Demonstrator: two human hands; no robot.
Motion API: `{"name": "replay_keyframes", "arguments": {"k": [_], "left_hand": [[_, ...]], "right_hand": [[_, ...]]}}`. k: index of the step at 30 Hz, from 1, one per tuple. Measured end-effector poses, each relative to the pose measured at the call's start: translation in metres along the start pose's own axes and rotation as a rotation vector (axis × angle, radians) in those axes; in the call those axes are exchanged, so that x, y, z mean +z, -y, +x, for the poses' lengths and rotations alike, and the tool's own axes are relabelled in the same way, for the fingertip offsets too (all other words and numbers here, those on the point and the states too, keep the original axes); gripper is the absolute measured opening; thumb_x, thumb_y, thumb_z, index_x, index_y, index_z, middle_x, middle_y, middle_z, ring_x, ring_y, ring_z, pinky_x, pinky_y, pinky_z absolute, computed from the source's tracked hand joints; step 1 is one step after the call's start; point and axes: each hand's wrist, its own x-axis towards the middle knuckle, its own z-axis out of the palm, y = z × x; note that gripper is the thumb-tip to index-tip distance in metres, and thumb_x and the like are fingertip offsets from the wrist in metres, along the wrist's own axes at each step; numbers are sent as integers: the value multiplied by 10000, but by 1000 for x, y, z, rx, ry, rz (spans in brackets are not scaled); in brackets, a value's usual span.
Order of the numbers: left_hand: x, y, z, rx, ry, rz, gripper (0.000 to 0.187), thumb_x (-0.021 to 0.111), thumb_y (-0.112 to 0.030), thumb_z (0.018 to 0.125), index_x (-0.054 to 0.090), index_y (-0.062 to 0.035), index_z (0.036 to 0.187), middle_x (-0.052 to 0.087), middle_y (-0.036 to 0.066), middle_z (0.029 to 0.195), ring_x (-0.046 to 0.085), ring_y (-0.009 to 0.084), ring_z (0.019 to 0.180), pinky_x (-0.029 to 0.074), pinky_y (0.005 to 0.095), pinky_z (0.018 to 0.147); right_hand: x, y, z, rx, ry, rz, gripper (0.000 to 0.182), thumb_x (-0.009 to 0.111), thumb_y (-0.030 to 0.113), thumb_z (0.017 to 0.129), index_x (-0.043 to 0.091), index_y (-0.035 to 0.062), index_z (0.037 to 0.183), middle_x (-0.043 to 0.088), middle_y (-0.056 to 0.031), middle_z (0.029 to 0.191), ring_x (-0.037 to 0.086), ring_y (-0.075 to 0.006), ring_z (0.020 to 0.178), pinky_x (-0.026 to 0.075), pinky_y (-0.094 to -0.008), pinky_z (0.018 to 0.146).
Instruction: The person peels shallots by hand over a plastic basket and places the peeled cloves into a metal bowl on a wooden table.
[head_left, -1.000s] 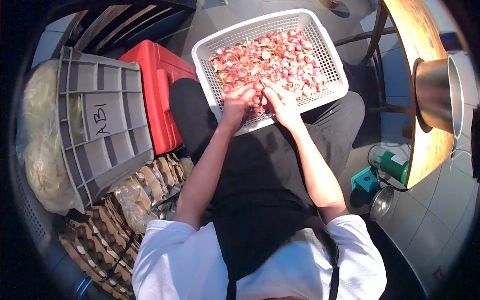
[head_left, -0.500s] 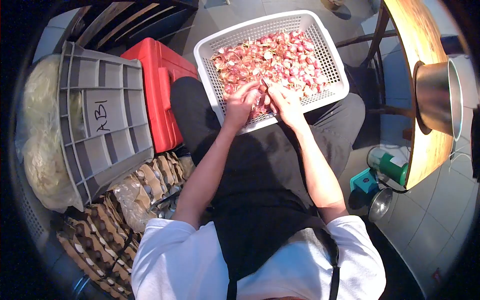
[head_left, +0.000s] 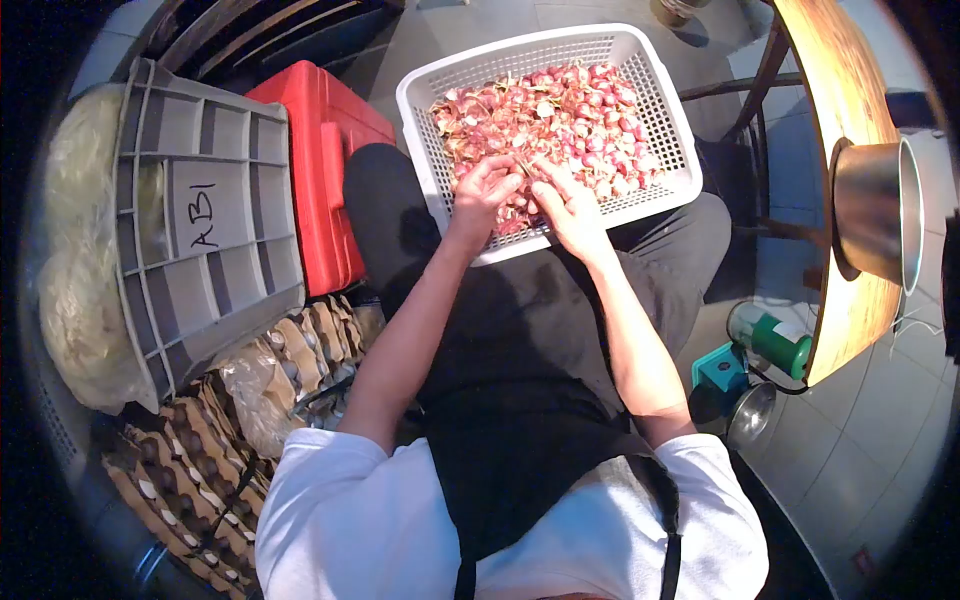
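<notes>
A white perforated plastic basket (head_left: 672,205) rests on my lap, tilted towards me. Red shallots (head_left: 600,98) and loose papery skins (head_left: 495,110) lie in it, the rounder bulbs mostly on the right. Over the basket's near side, my left hand (head_left: 480,207) is closed, its thumb and fingertips pinching what looks like a shallot. My right hand (head_left: 572,212) meets it, fingers curled in. Something thin shows between the fingertips, too small to make out. Reddish skins lie just below both hands.
On my left are a grey crate (head_left: 225,230) marked ABI, a red plastic box (head_left: 325,150) and egg trays (head_left: 185,470). To my right, a metal pot (head_left: 872,215) stands on a wooden table (head_left: 855,80), with a green canister (head_left: 775,340) and a teal scale (head_left: 720,368) below.
My hands stay together over the basket, with the fingers slightly shifted and the right thumb now laid more across. The whole view has moved a little.
</notes>
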Motion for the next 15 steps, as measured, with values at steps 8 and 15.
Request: {"name": "replay_keyframes", "arguments": {"k": [8,15], "left_hand": [[0,2,-2,118,-57,53,263,678,-36,867,599,48,1103,677,90,959,662,143,886,542,267,797],[1,-2,-4,77,-74,61,280,694,-33,859,599,43,1111,673,92,981,662,149,881,549,273,809]], "right_hand": [[3,1,-1,-47,-9,-85,414,573,204,972,517,-3,1325,656,-49,800,608,-95,729,500,-255,673],[3,2,-2,-55,-6,-136,367,565,198,968,530,-2,1274,643,-59,783,609,-113,699,498,-272,652]]}}
